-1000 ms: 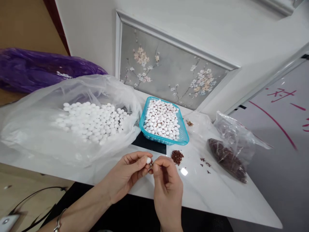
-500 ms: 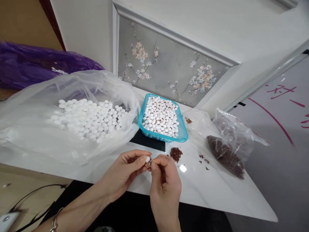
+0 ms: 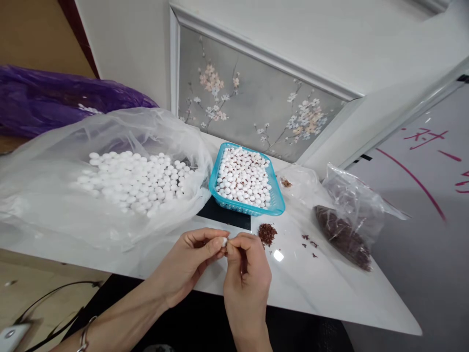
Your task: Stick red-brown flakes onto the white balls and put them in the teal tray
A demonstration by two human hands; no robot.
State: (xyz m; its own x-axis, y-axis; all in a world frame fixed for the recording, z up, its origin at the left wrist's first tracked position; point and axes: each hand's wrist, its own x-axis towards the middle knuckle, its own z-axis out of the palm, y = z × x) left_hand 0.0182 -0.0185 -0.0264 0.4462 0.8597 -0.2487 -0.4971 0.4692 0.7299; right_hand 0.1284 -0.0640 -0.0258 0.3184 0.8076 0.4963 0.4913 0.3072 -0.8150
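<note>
Between thumb and fingers, my left hand [image 3: 196,261] pinches a small white ball [image 3: 224,241] above the front of the table. My right hand [image 3: 247,278] is closed in a pinch right against the ball; whatever its fingertips hold is hidden. A small heap of dark reddish-brown bits [image 3: 267,234] lies just beyond my right hand. Behind the hands stands a blue plastic basket [image 3: 277,208], filled with white balls, many showing brown spots. To the left, a large translucent plastic bag [image 3: 73,215] lies open around many plain white balls [image 3: 135,178].
Several loose brown bits [image 3: 309,243] lie right of the heap. A clear bag of dark brown material [image 3: 342,237] rests at the table's right. A purple bag [image 3: 54,98] lies at the far left. A framed flower panel [image 3: 249,93] and a whiteboard [image 3: 421,195] border the table.
My right hand has moved slightly left, bringing its fingertips up against the white ball. My left hand has kept its pinch in nearly the same place.
</note>
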